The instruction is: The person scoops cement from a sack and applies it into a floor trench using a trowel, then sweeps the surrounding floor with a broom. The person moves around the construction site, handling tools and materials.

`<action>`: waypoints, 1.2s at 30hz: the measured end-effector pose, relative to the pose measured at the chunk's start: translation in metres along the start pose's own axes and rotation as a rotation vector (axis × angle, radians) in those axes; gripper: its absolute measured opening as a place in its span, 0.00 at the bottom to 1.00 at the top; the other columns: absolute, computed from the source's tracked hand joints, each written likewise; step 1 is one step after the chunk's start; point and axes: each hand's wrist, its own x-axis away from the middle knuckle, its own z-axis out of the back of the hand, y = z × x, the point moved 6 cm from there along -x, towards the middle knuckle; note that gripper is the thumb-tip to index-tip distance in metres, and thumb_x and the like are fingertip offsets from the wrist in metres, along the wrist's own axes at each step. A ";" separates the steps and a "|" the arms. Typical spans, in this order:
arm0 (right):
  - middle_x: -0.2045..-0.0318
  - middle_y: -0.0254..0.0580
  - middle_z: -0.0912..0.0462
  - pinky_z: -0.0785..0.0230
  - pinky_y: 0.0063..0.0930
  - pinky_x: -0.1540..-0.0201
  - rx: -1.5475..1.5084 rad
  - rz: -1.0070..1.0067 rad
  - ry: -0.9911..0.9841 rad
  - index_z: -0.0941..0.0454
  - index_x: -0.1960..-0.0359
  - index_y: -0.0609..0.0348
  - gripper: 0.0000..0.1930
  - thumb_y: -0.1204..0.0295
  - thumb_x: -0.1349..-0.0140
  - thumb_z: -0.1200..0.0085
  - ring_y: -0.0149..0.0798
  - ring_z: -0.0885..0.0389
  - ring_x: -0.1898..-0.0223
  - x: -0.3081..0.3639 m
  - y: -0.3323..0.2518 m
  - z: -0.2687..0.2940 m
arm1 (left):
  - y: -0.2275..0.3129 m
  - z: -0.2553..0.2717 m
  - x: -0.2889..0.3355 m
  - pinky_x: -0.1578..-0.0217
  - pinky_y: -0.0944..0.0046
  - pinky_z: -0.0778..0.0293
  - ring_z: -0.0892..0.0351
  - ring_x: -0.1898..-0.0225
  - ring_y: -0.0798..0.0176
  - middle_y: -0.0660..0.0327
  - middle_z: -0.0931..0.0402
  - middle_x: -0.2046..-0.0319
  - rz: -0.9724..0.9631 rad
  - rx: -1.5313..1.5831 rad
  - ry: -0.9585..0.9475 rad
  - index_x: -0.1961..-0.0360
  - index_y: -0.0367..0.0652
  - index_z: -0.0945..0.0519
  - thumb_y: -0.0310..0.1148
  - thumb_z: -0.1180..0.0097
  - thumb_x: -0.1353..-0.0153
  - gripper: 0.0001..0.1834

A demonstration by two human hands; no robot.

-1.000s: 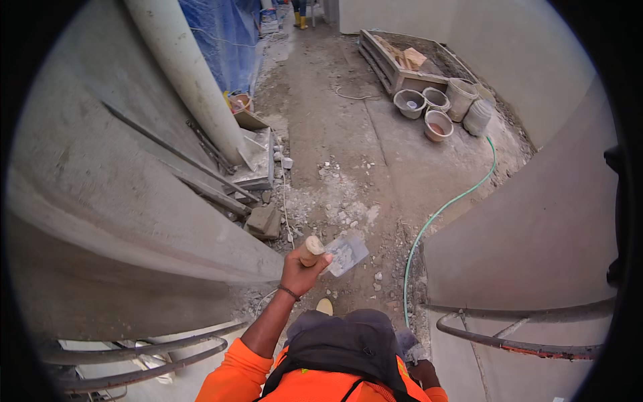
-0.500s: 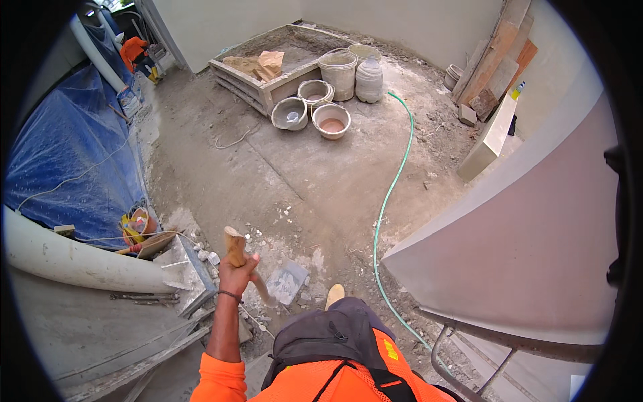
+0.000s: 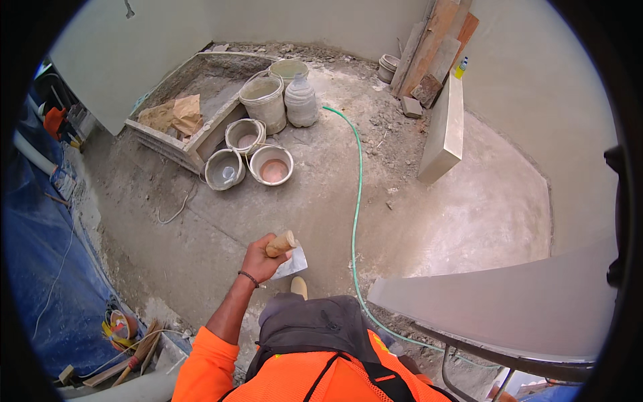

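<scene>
My left hand (image 3: 263,258) is closed round the wooden handle of a hoe (image 3: 280,244), whose rounded end points up toward me. Below the grip, part of its flat grey blade (image 3: 292,263) shows close to my shoe (image 3: 299,287). The rest of the shaft is hidden behind the hand. My right hand is out of the picture. Beyond my left hand stand a bucket with reddish liquid (image 3: 273,170), a bucket with a clear object inside (image 3: 224,169) and another small bucket (image 3: 245,135).
A green hose (image 3: 359,181) runs along the floor to my right. A low-walled box (image 3: 199,142) holds sand and a paper bag, beside a tall bucket (image 3: 262,104) and a plastic jug (image 3: 301,104). Planks (image 3: 429,47) lean on the wall. A co-worker (image 3: 55,124) is far left.
My left hand has moved rightward and forward, carrying the hoe, whose handle now tips toward the view. The view has swung right, so the buckets and hose appear further left.
</scene>
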 end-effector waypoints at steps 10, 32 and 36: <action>0.45 0.63 0.14 0.24 0.49 0.38 -0.226 -0.151 -0.059 0.13 0.48 0.64 0.33 0.44 0.38 0.41 0.61 0.17 0.40 -0.016 -0.100 0.035 | 0.062 0.053 -0.369 0.54 0.61 0.16 0.15 0.52 0.64 0.63 0.16 0.54 -0.242 0.141 -0.101 0.51 0.42 0.20 0.12 0.36 0.49 0.23; 0.48 0.63 0.13 0.23 0.48 0.39 -0.220 -0.197 -0.015 0.13 0.48 0.63 0.29 0.49 0.41 0.36 0.60 0.15 0.43 -0.155 -0.273 0.380 | 0.095 -0.070 -0.724 0.30 0.52 0.31 0.28 0.31 0.45 0.49 0.26 0.33 -0.164 -0.432 -0.150 0.33 0.51 0.25 0.28 0.35 0.39 0.31; 0.44 0.60 0.14 0.24 0.46 0.37 -0.085 -0.211 0.001 0.13 0.47 0.62 0.30 0.49 0.42 0.34 0.57 0.15 0.41 -0.166 -0.288 0.412 | 0.107 -0.050 -0.658 0.30 0.51 0.32 0.27 0.32 0.42 0.46 0.26 0.33 -0.171 -0.312 -0.209 0.30 0.45 0.27 0.35 0.32 0.39 0.35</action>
